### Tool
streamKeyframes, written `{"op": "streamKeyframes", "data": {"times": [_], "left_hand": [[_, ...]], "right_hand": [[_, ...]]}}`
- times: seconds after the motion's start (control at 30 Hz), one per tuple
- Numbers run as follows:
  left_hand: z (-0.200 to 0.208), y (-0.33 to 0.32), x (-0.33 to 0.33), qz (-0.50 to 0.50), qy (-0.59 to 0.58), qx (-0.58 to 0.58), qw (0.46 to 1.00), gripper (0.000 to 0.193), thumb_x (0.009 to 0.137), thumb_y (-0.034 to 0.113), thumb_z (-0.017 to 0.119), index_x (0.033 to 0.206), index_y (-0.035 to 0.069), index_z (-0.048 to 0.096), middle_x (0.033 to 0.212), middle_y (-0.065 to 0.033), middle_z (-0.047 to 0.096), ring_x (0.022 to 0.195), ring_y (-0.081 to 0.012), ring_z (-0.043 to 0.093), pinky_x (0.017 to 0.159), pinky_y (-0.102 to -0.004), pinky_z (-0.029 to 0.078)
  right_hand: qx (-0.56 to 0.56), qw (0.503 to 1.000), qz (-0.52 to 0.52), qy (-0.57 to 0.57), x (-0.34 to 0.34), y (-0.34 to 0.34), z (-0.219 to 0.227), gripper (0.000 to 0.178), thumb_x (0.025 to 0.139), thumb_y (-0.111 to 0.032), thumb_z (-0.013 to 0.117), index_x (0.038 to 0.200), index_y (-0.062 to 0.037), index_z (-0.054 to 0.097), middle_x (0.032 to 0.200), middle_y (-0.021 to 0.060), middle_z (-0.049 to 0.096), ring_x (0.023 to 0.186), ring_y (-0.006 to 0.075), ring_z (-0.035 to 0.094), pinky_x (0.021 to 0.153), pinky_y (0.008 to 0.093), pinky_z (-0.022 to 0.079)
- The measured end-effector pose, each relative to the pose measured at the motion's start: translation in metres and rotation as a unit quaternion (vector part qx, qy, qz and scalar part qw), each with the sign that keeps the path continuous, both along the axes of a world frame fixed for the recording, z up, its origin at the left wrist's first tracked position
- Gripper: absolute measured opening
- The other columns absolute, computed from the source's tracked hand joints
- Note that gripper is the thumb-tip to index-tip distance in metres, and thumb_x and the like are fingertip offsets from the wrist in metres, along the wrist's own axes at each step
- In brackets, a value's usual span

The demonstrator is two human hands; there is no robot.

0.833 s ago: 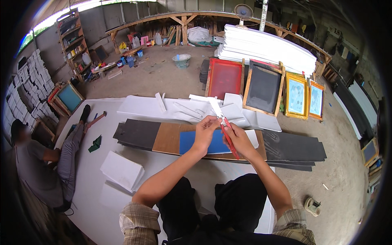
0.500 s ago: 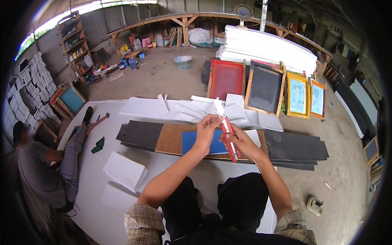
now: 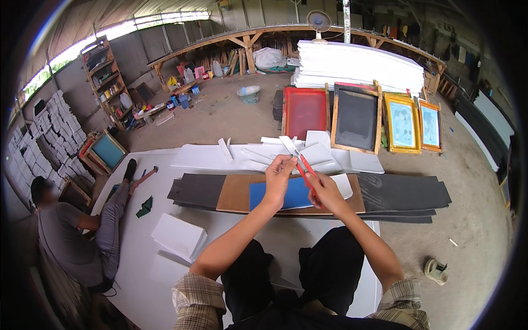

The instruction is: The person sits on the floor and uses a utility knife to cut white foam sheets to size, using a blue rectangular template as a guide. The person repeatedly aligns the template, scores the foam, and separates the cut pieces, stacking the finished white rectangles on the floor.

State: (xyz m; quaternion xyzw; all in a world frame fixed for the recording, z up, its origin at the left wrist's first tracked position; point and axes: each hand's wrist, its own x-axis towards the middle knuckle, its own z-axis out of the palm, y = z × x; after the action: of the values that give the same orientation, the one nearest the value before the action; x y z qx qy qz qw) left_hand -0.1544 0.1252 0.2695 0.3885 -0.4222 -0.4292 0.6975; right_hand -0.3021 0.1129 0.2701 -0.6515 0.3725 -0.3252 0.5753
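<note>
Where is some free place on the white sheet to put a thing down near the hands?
Bare white sheet lies between the brown board and the person's knees, right of the white stack. Behind the board it is crowded with white offcuts. The left hand and right hand hold a red cutter.

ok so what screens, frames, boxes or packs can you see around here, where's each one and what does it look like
Red screen frame: leaning beyond the mats, rectangular, wooden edge.
Dark grey screen frame: right of the red one, rectangular.
Two yellow-framed screens: further right, pale blue panels.
Teal screen frame: far left, tilted, wooden rim.
White boxes: stacked at the left wall.
White sheet stack: behind the frames.
</note>
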Motion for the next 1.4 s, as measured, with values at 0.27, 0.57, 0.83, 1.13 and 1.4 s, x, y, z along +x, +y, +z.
{"op": "streamKeyframes", "data": {"times": [0.27,0.57,0.83,1.13,1.4], "left_hand": [[-0.004,0.002,0.01,-0.019,0.044,0.035,0.998,0.017,0.08,0.028,0.064,0.084,0.012,0.059,0.074,0.0065,0.054,0.067,-0.0027,0.038,0.065,-0.0212,0.031],[-0.019,-0.013,0.014,-0.046,0.037,0.06,0.996,0.016,0.081,0.025,0.063,0.084,0.01,0.06,0.073,0.0054,0.053,0.066,-0.0024,0.039,0.062,-0.0195,0.032],[-0.056,-0.051,-0.009,-0.08,-0.079,0.134,0.985,0.028,0.084,0.027,0.059,0.098,0.002,0.056,0.087,-0.0028,0.058,0.08,-0.0088,0.052,0.077,-0.0225,0.039],[-0.209,-0.124,0.022,-0.045,-0.675,0.032,0.736,0.043,0.081,0.026,0.058,0.116,0.004,0.045,0.121,-0.0124,0.043,0.116,-0.029,0.038,0.094,-0.0431,0.032],[-0.288,-0.15,0.003,0.042,-0.667,0.062,0.742,0.051,0.086,0.031,0.047,0.132,0.012,0.034,0.138,-0.0097,0.03,0.128,-0.031,0.025,0.103,-0.05,0.018]], "right_hand": [[-0.061,0.993,0.092,-0.046,0.0,0.008,0.007,0.035,0.094,-0.021,0.036,0.125,-0.0041,0.035,0.056,0.0034,0.044,0.037,0.0084,0.038,0.035,0.0221,0.03],[0.014,0.979,0.18,-0.099,-0.002,-0.004,-0.013,0.04,0.093,-0.013,0.031,0.132,-0.0091,0.021,0.072,0.0066,0.046,0.046,0.0108,0.044,0.041,0.0229,0.035],[0.056,0.997,-0.026,-0.053,-0.011,-0.07,-0.066,0.024,0.091,-0.024,0.046,0.1,-0.002,0.042,0.062,0.0037,0.044,0.044,0.0121,0.046,0.039,0.026,0.037],[0.012,0.94,-0.111,0.321,-0.045,-0.156,-0.2,0.025,0.086,-0.023,0.04,0.098,-0.0013,0.039,0.067,0.0222,0.059,0.061,0.0344,0.062,0.058,0.0441,0.049],[-0.069,0.883,-0.079,0.457,0.004,-0.203,-0.264,0.028,0.085,-0.025,0.042,0.104,-0.0038,0.041,0.08,0.0244,0.061,0.078,0.0429,0.06,0.069,0.0503,0.046]]}}
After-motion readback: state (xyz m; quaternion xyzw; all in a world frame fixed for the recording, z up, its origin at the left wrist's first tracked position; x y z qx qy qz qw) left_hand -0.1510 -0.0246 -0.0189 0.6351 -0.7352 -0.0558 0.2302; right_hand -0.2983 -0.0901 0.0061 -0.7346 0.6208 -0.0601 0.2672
